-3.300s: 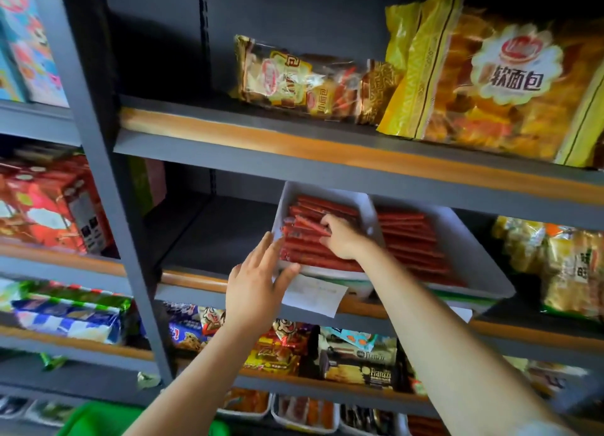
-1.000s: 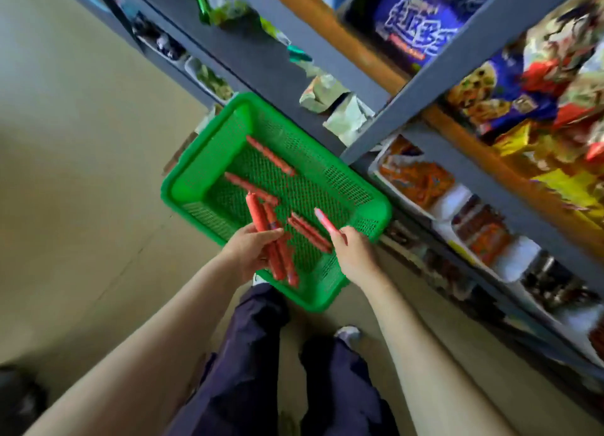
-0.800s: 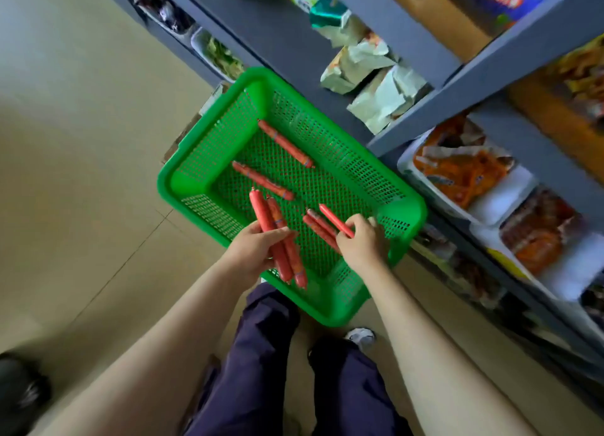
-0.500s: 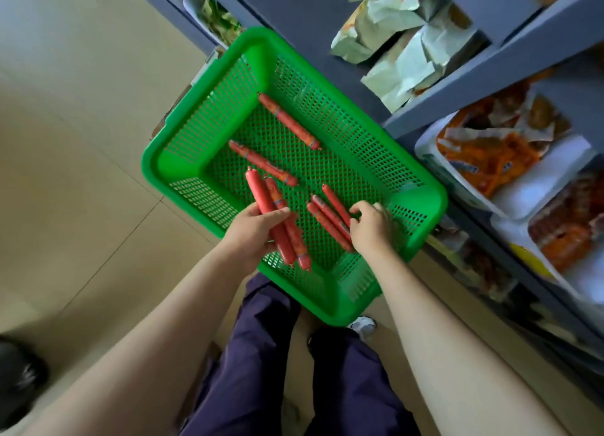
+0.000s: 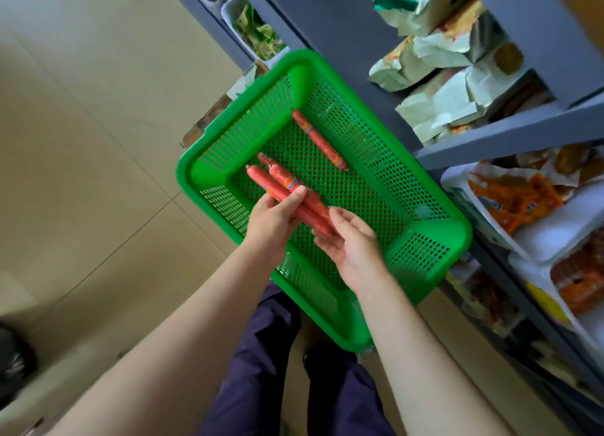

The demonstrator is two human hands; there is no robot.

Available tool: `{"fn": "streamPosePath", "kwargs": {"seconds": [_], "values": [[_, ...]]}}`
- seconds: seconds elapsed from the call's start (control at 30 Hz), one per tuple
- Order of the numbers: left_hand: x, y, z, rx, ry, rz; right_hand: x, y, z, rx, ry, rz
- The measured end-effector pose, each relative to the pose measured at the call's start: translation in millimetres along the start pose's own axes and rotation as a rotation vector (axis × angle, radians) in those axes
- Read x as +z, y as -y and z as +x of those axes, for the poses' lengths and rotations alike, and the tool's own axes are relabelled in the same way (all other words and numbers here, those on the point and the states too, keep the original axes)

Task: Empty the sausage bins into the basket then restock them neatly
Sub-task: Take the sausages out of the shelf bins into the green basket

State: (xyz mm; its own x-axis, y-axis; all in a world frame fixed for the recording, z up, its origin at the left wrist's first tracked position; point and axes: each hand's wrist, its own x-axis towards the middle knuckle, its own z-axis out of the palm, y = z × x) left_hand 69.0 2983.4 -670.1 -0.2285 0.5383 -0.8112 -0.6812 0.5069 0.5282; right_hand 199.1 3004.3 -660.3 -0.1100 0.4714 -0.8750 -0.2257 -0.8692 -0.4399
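Green plastic basket (image 5: pixel 434 239) on tan floor (image 5: pixel 81 141), hard against grey shelves (image 5: pixel 510 131) at three o'clock. Left hand (image 5: pixel 273 219) over basket's middle, fingers curled round a bundle of red sausages (image 5: pixel 281 190) pointing toward ten o'clock. Right hand (image 5: pixel 351 241) just beside, at four o'clock from left, fingers loosely bent and touching bundle's near end; whether pinching or only steadying, cannot tell. One loose sausage (image 5: pixel 318 139) flat on basket's mesh bottom at one o'clock from bundle, well apart from both hands. Another sausage end peeping from behind bundle, mostly hidden. White trays (image 5: pixel 555 226) of orange packets on lower shelf at three o'clock. Dark trouser legs (image 5: pixel 261 370) at six o'clock, under both forearms.
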Motion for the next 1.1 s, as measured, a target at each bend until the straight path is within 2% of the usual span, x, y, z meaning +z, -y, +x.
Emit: {"fn": "streamPosePath", "kwargs": {"seconds": [0.1,0.2,0.33,0.43,0.53,0.63,0.8,0.9,0.97,1.1], "values": [[0.7,0.5,14.4,0.011,-0.019,0.011,20.1,-3.8,11.1,0.017,-0.023,0.229],[0.3,-0.4,23.7,-0.013,0.002,0.022,34.1,-3.0,18.0,0.005,0.081,0.204],[-1.0,-3.6,30.8,-0.109,0.042,0.107,33.7,5.4,36.3,-0.046,-0.024,0.138],[-8.4,-3.4,40.8,-0.165,-0.078,0.151,35.7,16.7,51.8,-0.069,-0.072,0.106],[-19.1,-3.0,51.0,-0.182,-0.159,0.134,45.3,27.2,69.3,-0.051,-0.049,0.095],[-24.8,-1.9,58.3,-0.185,-0.138,0.089,52.0,31.6,80.7,0.011,-0.075,0.121],[-18.8,-0.2,59.7,-0.199,-0.066,0.102,34.7,31.8,75.3,0.075,-0.271,0.033],[-12.6,-0.1,60.0,-0.259,-0.035,0.085,25.6,31.5,71.5,0.189,-0.272,-0.034],[-8.9,-2.5,60.7,-0.273,-0.029,0.069,21.6,27.6,73.1,0.197,-0.284,-0.084],[-4.0,-7.7,64.7,-0.244,-0.007,0.095,17.8,30.0,80.0,0.205,-0.317,-0.024]]}}
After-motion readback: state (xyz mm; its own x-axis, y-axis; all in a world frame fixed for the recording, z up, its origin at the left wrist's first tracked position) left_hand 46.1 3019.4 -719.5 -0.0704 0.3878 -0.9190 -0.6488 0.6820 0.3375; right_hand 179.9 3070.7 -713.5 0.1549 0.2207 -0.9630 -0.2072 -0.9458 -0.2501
